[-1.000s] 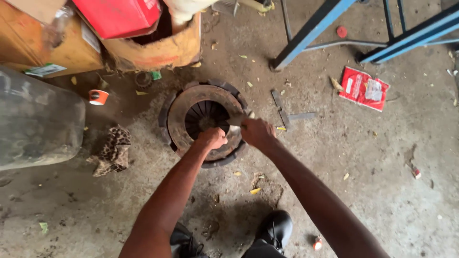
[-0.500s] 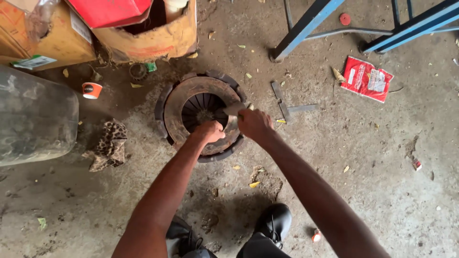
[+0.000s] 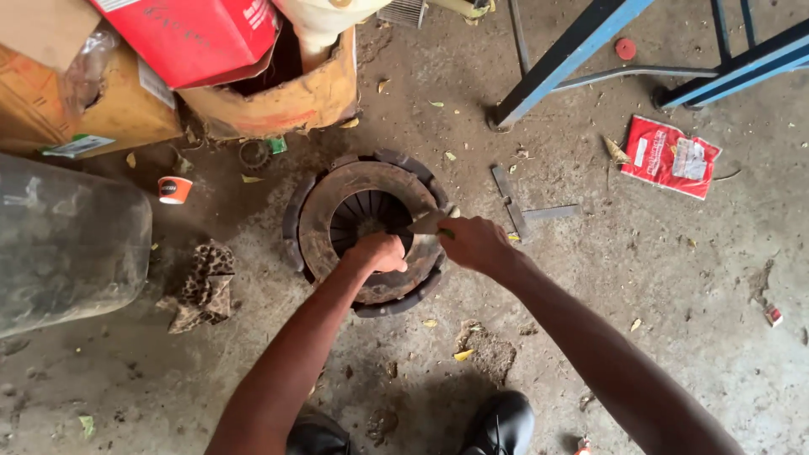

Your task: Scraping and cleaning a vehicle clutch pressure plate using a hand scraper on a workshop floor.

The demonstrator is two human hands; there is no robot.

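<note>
A round rusty clutch pressure plate [image 3: 337,198] lies flat on the concrete floor, with dark spring fingers in its middle. My left hand [image 3: 381,253] is closed in a fist at the inner edge of the plate's near side and seems to grip the ring there. My right hand [image 3: 476,244] is at the plate's right rim, closed around a flat metal tool [image 3: 428,224] with a bit of green at the handle. The tool's tip points into the plate's centre opening.
A large dusty clear container [image 3: 67,244] lies at left, with a rag [image 3: 202,286] and a small orange cup [image 3: 174,190] near it. Cardboard boxes [image 3: 278,101] and a red box [image 3: 194,38] stand behind. Flat metal strips [image 3: 510,202], a red packet [image 3: 670,157] and blue frame legs [image 3: 573,50] are at right.
The view has drifted a little. Both hands stay at the plate; the right hand with the tool has shifted slightly along the right rim.
</note>
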